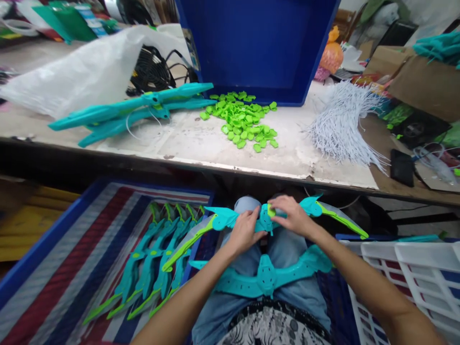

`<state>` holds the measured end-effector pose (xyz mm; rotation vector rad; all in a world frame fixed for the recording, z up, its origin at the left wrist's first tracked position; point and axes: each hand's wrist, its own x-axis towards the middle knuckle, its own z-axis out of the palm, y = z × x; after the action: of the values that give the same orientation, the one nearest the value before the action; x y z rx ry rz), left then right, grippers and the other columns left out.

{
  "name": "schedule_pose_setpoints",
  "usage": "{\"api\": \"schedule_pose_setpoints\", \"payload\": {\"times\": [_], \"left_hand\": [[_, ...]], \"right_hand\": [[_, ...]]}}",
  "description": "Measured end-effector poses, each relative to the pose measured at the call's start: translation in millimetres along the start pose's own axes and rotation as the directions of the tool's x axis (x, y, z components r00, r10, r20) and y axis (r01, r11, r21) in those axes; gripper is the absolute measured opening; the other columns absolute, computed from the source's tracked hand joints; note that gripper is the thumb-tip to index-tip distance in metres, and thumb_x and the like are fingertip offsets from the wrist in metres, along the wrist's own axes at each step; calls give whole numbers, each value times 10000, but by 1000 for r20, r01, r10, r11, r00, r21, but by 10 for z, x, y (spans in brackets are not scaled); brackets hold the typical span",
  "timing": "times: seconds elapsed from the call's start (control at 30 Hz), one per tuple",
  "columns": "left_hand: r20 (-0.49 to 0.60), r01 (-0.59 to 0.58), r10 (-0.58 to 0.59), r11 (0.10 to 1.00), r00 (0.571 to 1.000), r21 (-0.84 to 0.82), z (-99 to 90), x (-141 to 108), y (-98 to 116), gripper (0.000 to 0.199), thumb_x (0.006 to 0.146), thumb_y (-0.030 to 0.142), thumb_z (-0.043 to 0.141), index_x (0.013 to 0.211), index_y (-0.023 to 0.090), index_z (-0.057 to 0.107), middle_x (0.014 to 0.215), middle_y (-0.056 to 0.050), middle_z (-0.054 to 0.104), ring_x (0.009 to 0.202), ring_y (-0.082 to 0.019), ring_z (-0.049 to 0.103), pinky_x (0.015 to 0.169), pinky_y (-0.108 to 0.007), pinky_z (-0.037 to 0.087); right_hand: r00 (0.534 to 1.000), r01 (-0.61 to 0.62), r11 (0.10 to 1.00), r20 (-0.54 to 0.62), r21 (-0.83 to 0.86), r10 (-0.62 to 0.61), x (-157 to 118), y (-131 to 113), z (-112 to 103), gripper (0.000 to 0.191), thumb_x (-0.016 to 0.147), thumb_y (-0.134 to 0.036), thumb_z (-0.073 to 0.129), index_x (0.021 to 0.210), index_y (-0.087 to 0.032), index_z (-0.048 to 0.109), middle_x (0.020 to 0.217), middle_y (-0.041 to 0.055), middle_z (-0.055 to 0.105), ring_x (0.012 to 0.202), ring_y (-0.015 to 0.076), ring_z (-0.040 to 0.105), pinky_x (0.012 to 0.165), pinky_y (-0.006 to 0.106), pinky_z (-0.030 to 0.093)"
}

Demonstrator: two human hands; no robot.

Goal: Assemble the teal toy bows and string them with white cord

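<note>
Across my lap lies a turquoise toy bow [226,218] with bright green limb tips. My left hand [246,231] is closed round it, just left of its centre hub. Between the fingertips of my right hand [292,214] is a small green plastic piece [271,210], held against the hub; whether it is seated there cannot be seen. A second turquoise bow part [266,278], without green tips, rests on my thighs below. On the bench in front sits a pile of similar green pieces [246,117].
Finished-looking bows [143,268] lie in a blue crate [81,203] at my left. More turquoise bow parts [151,103] rest on the bench, near a blue bin [258,48]. White strings [343,120] are heaped farther right. A white plastic basket [427,254] stands at my right.
</note>
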<state>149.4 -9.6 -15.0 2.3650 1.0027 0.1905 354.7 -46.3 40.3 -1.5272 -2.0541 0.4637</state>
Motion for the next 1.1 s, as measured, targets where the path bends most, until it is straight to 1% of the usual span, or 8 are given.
{"api": "schedule_pose_setpoints", "payload": {"times": [0.13, 0.33, 0.47, 0.57, 0.7, 0.93, 1.0, 1.1], "left_hand": [[89, -17, 21, 999, 996, -52, -104, 14, 41, 699, 786, 328, 611, 1403, 124, 353, 1173, -156, 611, 1124, -306, 533, 943, -433, 420], [223, 37, 8, 979, 975, -199, -286, 323, -23, 413, 890, 265, 378, 1246, 108, 514, 1202, -141, 609, 1123, -250, 549, 956, -355, 411], [411, 169, 2, 909, 912, -380, -351, 577, -64, 412, 873, 458, 438, 995, 113, 627, 932, -86, 677, 876, -219, 608, 743, -283, 453], [459, 311, -74, 829, 885, -465, -315, 641, -59, 454, 807, 536, 523, 937, 112, 617, 693, -20, 612, 665, -163, 553, 542, -234, 384], [429, 359, -117, 760, 896, -542, -201, 628, -58, 409, 780, 473, 576, 966, 110, 595, 651, 12, 558, 591, -122, 498, 489, -210, 341], [349, 328, -160, 800, 923, -503, -160, 631, -71, 350, 765, 395, 596, 949, 99, 623, 715, -26, 629, 692, -175, 592, 570, -240, 445], [272, 283, -169, 840, 947, -464, -182, 572, -26, 361, 785, 369, 593, 1031, 106, 616, 797, -56, 668, 773, -208, 628, 662, -283, 494], [0, 117, -123, 945, 992, -306, -161, 347, 100, 372, 840, 282, 550, 1186, 143, 553, 1070, -119, 661, 1019, -252, 611, 881, -370, 487]], "right_hand": [[999, 36, 999, 18, 12, -36, -291, -34, 338, 172, 847, -270, 635, 1003, -222, 688, 1143, 88, 691, 1124, 254, 578, 958, 474, 418], [999, 10, 994, -52, 113, -4, -257, 77, 467, 197, 866, -306, 616, 1021, -210, 691, 1172, 96, 679, 1148, 232, 585, 985, 441, 447], [989, -137, 981, -45, 136, 144, -275, 31, 488, 167, 845, -312, 631, 965, -214, 693, 1268, 113, 614, 1174, 236, 569, 993, 426, 451], [953, -299, 937, 12, 179, 302, -239, 0, 454, 271, 787, -311, 684, 1039, -223, 644, 1182, 102, 647, 1091, 230, 613, 935, 404, 485], [900, -431, 883, 167, 188, 403, -102, 21, 371, 615, 719, -324, 731, 1268, -188, 491, 1139, 118, 646, 1068, 239, 616, 874, 372, 493], [860, -435, 900, 287, -21, 422, 23, 13, 373, 766, 668, -343, 765, 1351, -176, 461, 1076, 107, 661, 997, 253, 619, 853, 375, 458], [887, -361, 930, 286, -63, 364, 58, -28, 314, 702, 682, -365, 759, 1315, -184, 515, 1069, 105, 670, 982, 251, 623, 838, 356, 460], [940, -254, 957, 195, -142, 279, 302, -29, 70, 303, 832, -359, 613, 1085, -203, 674, 985, 81, 696, 932, 228, 626, 816, 319, 454]]}}
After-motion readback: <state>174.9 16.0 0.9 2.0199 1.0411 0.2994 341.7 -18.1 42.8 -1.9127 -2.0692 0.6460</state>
